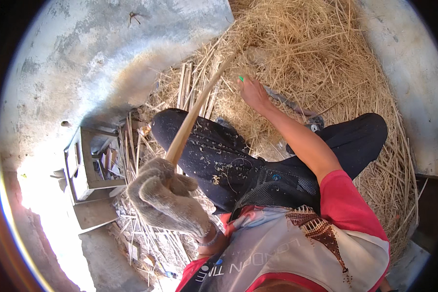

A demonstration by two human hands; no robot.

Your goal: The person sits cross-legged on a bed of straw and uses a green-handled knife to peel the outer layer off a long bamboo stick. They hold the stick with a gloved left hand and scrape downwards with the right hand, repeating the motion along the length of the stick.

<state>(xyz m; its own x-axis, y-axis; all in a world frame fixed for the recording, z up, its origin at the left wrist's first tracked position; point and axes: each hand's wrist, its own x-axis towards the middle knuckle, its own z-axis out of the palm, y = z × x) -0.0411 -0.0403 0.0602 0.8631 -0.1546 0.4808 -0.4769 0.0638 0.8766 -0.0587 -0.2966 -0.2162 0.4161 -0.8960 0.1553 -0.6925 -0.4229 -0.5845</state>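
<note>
My left hand [168, 199] wears a thick grey-brown knitted glove. Its fingers are wrapped round the near end of a long tan stalk [193, 114], split bamboo or cane by its look. The stalk slants up and away to the right, over my left leg, its far end thin against the straw. Bare and closed, my right hand [254, 94] is close to that far end. A small bright green piece [241, 78] pokes out of its fingers; the rest is hidden in the fist. Whether this hand touches the stalk I cannot tell.
I sit with legs folded in dark trousers [209, 151] dotted with pale shavings. Loose straw [297, 46] is heaped ahead. Beyond my right hand lies a long grey thing [281, 100], partly buried. A broken wooden box [85, 163] stands left, near a weathered wall [97, 53].
</note>
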